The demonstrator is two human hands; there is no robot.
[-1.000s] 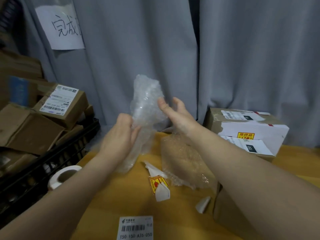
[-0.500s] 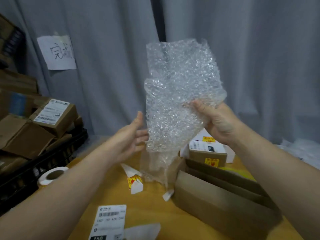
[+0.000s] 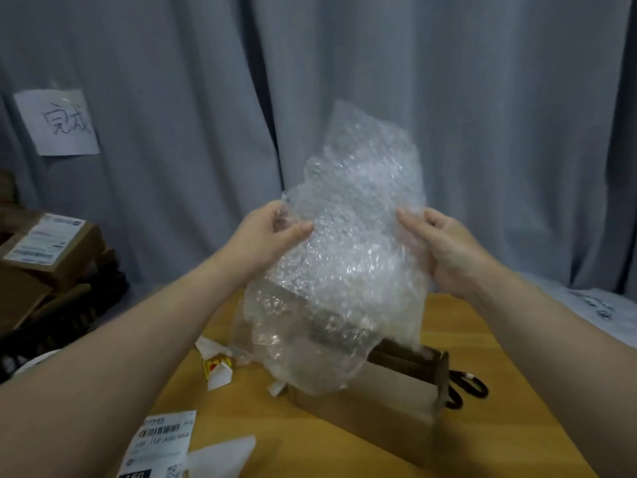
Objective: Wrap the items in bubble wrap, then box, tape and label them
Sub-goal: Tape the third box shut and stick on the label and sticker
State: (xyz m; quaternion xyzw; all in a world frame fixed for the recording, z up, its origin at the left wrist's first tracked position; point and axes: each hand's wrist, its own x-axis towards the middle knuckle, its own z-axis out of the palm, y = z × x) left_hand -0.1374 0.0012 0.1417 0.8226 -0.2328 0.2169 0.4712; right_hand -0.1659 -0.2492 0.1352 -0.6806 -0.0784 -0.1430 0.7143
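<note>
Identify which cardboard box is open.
The cardboard box on the yellow table, below the held bubble wrap: its top is open. The labelled box in the left pile is closed.

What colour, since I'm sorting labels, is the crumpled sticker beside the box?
Sticker: yellow and red, head view.

My left hand (image 3: 272, 232) closed on the bubble wrap (image 3: 351, 243), thumb in front and fingers behind. Half a second earlier it hung open just beside the sheet. The wrap, bunched narrow a second ago, spread wide between my left thumb and my right hand (image 3: 444, 250).
</note>
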